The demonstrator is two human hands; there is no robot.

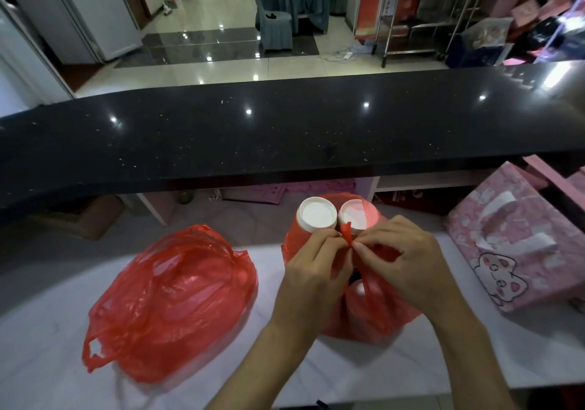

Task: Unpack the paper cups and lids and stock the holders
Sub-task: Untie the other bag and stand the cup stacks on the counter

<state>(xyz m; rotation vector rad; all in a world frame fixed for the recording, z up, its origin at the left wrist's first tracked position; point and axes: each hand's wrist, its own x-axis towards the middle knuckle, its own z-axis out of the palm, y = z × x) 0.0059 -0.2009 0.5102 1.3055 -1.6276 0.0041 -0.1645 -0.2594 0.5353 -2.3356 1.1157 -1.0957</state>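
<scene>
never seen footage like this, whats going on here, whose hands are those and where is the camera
There is no machine here: a person wears one wide-angle camera on the head, looking forward and down at their own bare hands. The left hand and right hand both pinch the knotted handles of a red plastic bag, apparently untying it. Stacks of white paper cups poke out of it. A second red bag lies to the left on the white worktop, a pink gift bag sits to the right, and a black counter runs behind.
</scene>
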